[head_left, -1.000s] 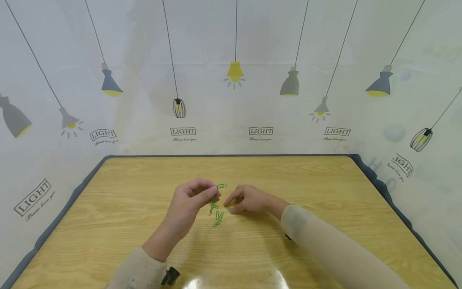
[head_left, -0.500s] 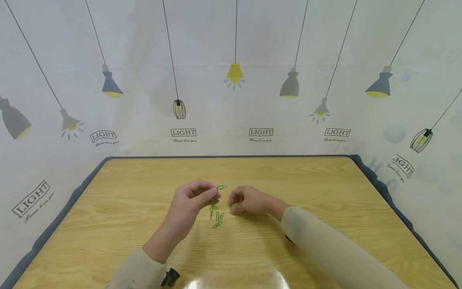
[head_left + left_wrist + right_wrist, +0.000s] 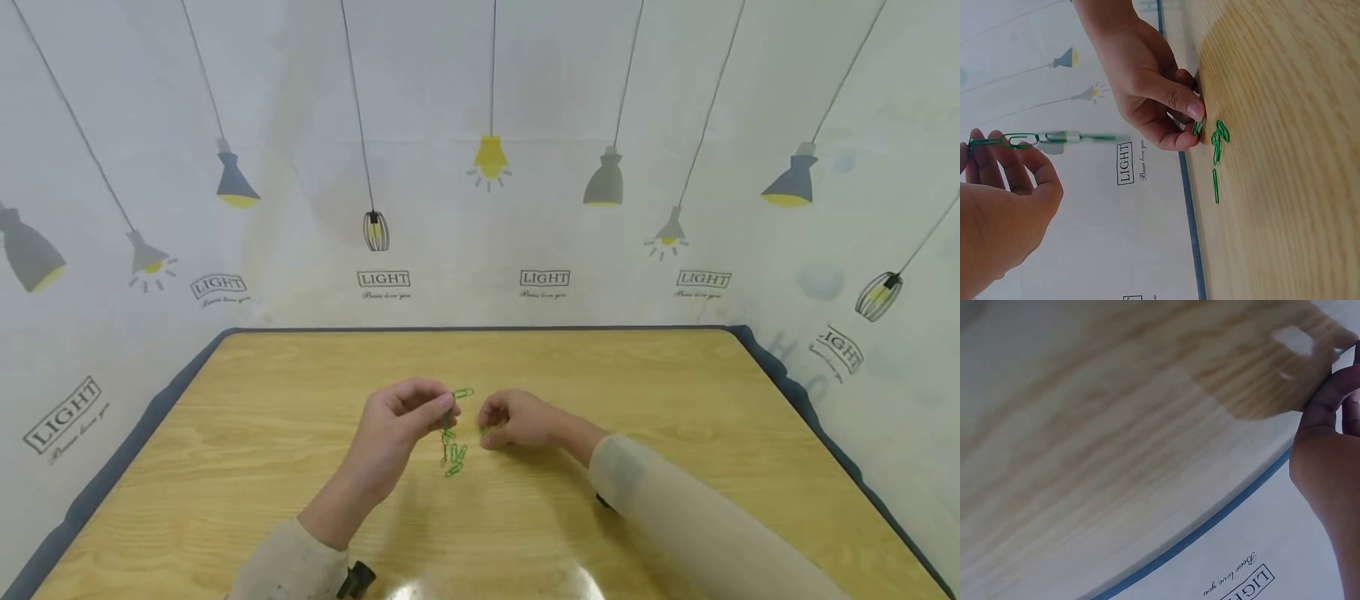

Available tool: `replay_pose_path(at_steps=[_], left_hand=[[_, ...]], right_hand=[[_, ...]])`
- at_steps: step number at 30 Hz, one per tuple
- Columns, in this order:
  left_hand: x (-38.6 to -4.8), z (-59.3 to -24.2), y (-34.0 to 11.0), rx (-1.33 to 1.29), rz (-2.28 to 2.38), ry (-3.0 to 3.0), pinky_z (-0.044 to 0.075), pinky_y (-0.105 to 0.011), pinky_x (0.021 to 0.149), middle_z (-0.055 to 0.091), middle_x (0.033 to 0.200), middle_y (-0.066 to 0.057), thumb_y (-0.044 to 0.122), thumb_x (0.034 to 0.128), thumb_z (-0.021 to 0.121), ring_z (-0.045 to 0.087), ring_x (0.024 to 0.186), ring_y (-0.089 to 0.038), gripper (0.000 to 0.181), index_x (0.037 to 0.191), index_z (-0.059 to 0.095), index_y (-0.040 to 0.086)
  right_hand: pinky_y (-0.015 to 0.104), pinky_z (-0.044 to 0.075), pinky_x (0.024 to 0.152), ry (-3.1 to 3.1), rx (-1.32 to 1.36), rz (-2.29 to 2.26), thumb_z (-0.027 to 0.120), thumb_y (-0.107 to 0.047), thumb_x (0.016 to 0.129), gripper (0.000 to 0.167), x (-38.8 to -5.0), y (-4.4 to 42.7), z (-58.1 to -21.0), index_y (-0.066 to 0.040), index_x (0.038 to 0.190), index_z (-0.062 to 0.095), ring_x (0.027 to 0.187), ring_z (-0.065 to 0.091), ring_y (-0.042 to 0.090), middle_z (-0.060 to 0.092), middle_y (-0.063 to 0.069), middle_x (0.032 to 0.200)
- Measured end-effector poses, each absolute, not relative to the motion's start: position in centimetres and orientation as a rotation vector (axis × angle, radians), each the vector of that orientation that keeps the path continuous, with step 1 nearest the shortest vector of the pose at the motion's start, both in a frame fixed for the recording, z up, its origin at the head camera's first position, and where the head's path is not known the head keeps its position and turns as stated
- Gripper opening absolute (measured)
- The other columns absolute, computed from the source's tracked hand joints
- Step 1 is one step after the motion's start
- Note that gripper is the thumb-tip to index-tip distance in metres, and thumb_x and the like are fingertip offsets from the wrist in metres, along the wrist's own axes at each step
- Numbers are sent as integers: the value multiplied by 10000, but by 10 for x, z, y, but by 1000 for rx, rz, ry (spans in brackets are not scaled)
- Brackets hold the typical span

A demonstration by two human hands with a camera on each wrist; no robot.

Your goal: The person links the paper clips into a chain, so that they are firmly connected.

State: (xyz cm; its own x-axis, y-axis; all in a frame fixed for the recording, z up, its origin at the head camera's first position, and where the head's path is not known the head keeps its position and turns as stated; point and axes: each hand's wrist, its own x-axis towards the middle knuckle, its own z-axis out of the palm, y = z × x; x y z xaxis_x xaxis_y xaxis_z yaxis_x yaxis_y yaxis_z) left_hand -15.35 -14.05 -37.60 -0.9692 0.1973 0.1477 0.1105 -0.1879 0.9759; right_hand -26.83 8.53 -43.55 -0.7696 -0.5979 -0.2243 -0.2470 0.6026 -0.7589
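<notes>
My left hand [image 3: 393, 429] pinches a chain of linked green paper clips [image 3: 1022, 139] between thumb and fingertips. One clip [image 3: 465, 392] sticks out past the fingertips, and the rest of the chain dangles below, its lower end blurred in the left wrist view. Low over the table, my right hand [image 3: 521, 419] pinches a single green paper clip [image 3: 1197, 127] between thumb and index finger; the fingers cover part of it. Several loose green paper clips [image 3: 1218, 140] lie on the tabletop between and below the hands.
The wood-grain table [image 3: 637, 375] has a dark blue edge along its back and sides. A pale wall covering [image 3: 450, 292] with printed lamps and lettering surrounds it. Black straps [image 3: 356, 579] show at the sleeve cuffs.
My right hand has closed its fingertips on the paper clip and drawn it slightly right, off its former spot. The chain under my left hand has swung a little; that hand barely moved.
</notes>
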Motion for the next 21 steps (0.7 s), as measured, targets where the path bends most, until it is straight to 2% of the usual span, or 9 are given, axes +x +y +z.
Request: replay_pose_path(at_steps=[8, 12, 17, 21], left_hand=[[-154, -376, -140, 353, 2339, 1963, 624, -294, 936, 761, 942, 55, 113, 1039, 688, 727, 907, -111, 39, 1036, 726, 103], [-155, -377, -140, 352, 2345, 1953, 624, -290, 931, 763, 943, 60, 117, 1039, 689, 727, 906, -104, 44, 1027, 731, 126], [-156, -379, -141, 350, 2341, 1951, 626, -294, 930, 766, 941, 60, 119, 1039, 688, 732, 907, -110, 48, 1046, 729, 94], [-157, -379, -141, 344, 2339, 1959, 626, -296, 929, 767, 937, 62, 115, 1036, 691, 730, 899, -104, 42, 1034, 733, 115]], right_hand=[[263, 527, 716, 2378, -653, -1029, 843, -135, 920, 155, -266, 85, -431, -103, 988, 707, 849, 597, 148, 689, 23, 994], [256, 532, 684, 2367, -651, -1042, 828, -129, 933, 136, -263, 85, -429, -92, 971, 702, 794, 595, 137, 685, 25, 938], [258, 546, 666, 2312, -652, -1108, 792, -115, 958, 91, -261, 88, -429, -65, 967, 716, 749, 606, 135, 693, 24, 879], [274, 553, 659, 2252, -676, -1165, 745, -114, 991, 119, -260, 91, -426, -31, 1077, 749, 729, 614, 142, 719, 66, 885]])
